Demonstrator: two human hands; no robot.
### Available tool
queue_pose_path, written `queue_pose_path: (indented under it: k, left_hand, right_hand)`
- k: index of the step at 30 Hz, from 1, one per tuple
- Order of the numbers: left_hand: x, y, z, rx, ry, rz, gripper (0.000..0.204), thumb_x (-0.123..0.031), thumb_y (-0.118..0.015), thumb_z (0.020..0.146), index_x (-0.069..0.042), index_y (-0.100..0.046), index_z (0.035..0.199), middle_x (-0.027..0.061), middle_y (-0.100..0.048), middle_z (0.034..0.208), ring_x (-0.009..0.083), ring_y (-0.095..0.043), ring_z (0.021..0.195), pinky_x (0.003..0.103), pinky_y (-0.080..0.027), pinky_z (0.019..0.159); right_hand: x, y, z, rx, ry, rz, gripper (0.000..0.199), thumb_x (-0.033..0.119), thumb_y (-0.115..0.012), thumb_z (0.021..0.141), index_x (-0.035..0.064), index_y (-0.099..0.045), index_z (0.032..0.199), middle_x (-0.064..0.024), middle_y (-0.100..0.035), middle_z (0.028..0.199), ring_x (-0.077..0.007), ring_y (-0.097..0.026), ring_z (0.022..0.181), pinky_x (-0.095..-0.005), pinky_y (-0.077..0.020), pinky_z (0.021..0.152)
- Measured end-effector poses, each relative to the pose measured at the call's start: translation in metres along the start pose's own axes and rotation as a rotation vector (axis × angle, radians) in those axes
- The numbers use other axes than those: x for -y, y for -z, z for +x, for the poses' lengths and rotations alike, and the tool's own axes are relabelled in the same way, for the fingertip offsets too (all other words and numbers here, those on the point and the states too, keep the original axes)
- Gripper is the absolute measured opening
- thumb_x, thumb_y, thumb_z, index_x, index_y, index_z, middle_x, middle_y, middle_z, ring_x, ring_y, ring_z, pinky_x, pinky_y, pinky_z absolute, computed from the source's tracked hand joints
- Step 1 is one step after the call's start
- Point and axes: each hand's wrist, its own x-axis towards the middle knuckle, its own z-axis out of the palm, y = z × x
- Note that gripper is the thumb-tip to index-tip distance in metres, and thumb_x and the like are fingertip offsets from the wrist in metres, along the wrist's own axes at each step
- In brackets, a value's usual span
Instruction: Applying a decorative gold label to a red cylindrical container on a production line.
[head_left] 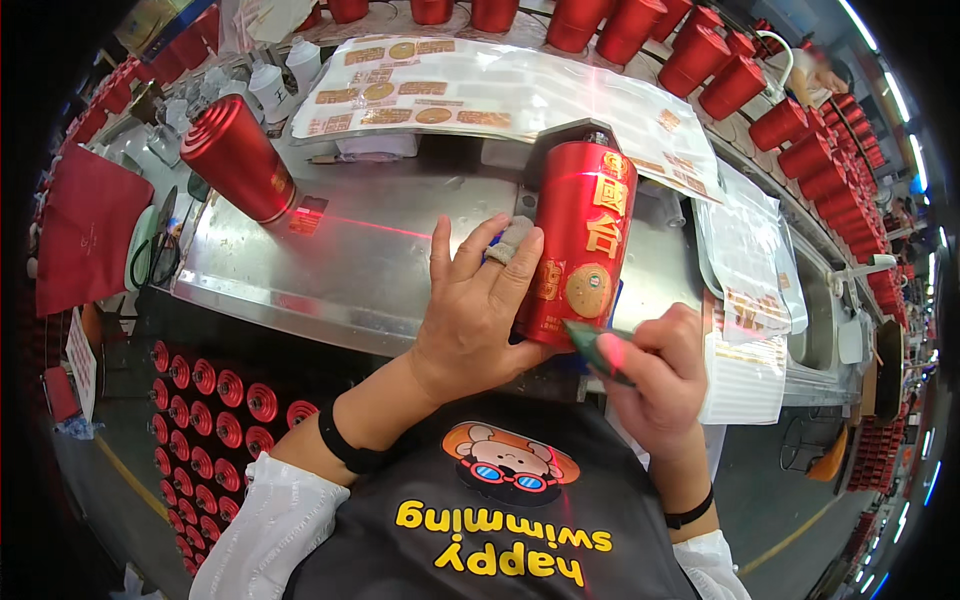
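A red bottle [570, 225] with gold lettering and a round gold label lies tilted in front of me, its neck toward the dark holder behind it. My left hand [460, 315] grips its left side, thumb near the base. A grey wrap covers one fingertip, and two other fingers stick out. In my right hand [655, 370] a thin dark green scraper [592, 345] is pinched, its edge at the bottle's lower end. Part of the scraper is hidden by the fingers. Another red bottle [238, 160] stands at the left, beside a small red-and-gold sticker [308, 216].
White sheets of gold stickers [400, 90] lie across the back of the steel bench [330, 285]. More sheets [745, 265] hang at the right, near a sink [815, 330]. Rows of red bottles [630, 30] line the far side. Several red-capped pieces [203, 376] sit low at the left.
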Motion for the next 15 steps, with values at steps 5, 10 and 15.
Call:
queue_pose_path:
  k: [5,10,15]
  left_hand:
    - [-0.001,0.004,0.002,0.032,-0.006,0.035,0.094,-0.046,-0.079,0.070,0.005,-0.044,0.140,0.0193,-0.063,0.099,0.0385,-0.044,0.128,0.067,-0.012,0.110]
    - [-0.002,0.001,0.002,0.032,-0.016,0.050,0.091,-0.044,-0.078,0.072,0.004,-0.044,0.140,0.0194,-0.062,0.100,0.0386,-0.043,0.129,0.067,-0.012,0.111]
    - [-0.006,0.001,0.001,-0.016,0.035,-0.104,0.084,-0.038,-0.078,0.073,0.004,-0.046,0.139,0.0185,-0.063,0.108,0.0405,-0.042,0.131,0.066,-0.011,0.112]
  right_hand:
    - [0.003,0.004,0.009,-0.060,0.048,-0.038,0.036,0.002,-0.074,0.054,0.0067,-0.069,0.089,-0.0037,-0.053,0.081,-0.0221,-0.048,0.070,-0.0367,-0.0360,0.066]
    - [0.004,0.010,0.006,0.147,0.040,0.186,0.040,0.008,-0.081,0.056,0.0089,-0.069,0.095,-0.0033,-0.053,0.081,-0.0218,-0.047,0.070,-0.0366,-0.0362,0.066]
    - [-0.004,0.005,-0.006,-0.112,-0.189,0.058,0.030,0.006,-0.079,0.072,0.0056,-0.066,0.099,-0.0061,-0.056,0.083,-0.0201,-0.054,0.072,-0.0325,-0.0417,0.068]
